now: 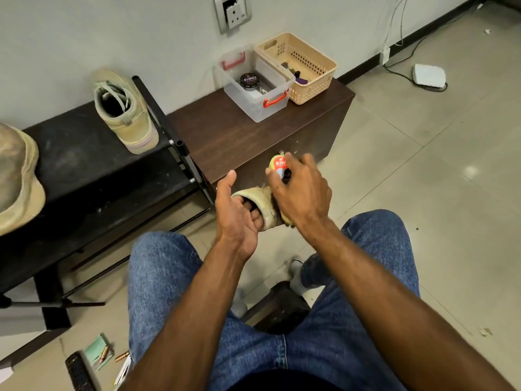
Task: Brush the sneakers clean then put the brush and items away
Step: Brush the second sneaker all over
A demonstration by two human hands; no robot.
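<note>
Left hand, fingers tucked inside the collar, holds a soft, light tan suede sneaker over the lap; right hand grips a rigid yellow-backed brush against it. Second tan sneaker rests on the black rack beyond.

A dark wooden cabinet stands against the wall under a wall socket. A black rack stands beside it. A white box with a cable lies on the tiled floor.
</note>
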